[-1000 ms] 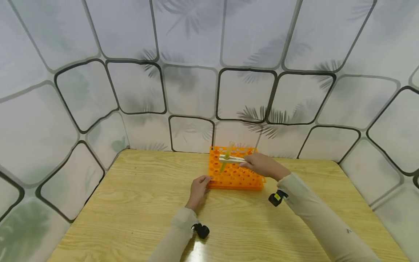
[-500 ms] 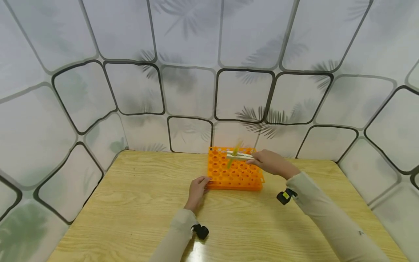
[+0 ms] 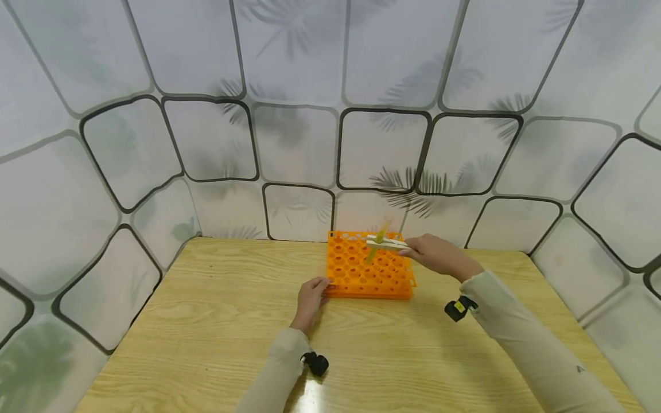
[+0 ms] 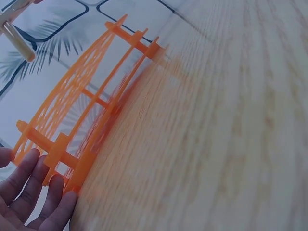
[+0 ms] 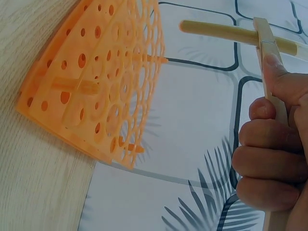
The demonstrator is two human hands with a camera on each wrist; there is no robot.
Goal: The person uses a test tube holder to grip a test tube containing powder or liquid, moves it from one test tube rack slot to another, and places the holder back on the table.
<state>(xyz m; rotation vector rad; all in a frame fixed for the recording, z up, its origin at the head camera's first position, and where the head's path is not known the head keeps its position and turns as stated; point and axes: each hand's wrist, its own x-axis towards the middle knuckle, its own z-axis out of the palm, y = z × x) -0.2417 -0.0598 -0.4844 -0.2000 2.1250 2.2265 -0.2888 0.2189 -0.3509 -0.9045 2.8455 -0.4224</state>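
Observation:
In the head view, an orange test tube rack stands on the table. My left hand holds its front left corner; the left wrist view has the fingers against the rack's end wall and the thumb at its top edge. My right hand grips a wooden test tube clamp, fingers curled round the handle in the right wrist view. The clamp's jaws hold a test tube with yellow liquid. The tube is tilted and hangs above the rack, apart from its holes.
The wood-grain table reaches to a patterned cloth backdrop close behind the rack. A small black camera sits on each wrist, the left one low over the table and the right one beside the rack.
My right hand has moved to the right and slightly up and back, carrying the clamp and test tube across above the rack. My left hand and the rack have stayed in place.

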